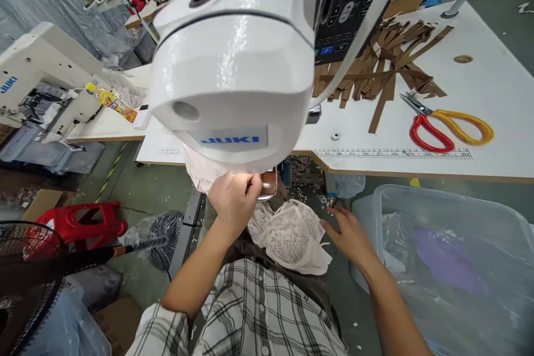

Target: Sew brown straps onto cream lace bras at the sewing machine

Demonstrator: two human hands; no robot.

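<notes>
White lace bra (292,233) lies over the person's lap, below the sewing machine (233,78) head. Hands apart. Left hand (231,203): fingers curled, under the machine head, beside pale fabric (198,169); cannot tell whether it grips this. Right hand (349,233): fingers loosely spread, just beside the bra. Further right: clear plastic bin (417,192). On the white table (492,89): brown strips (387,61), scissors (431,113).

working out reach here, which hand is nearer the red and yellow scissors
Right. The right hand is left of and below the scissors in the view; the left hand is much farther left, by the sewing machine head.
</notes>
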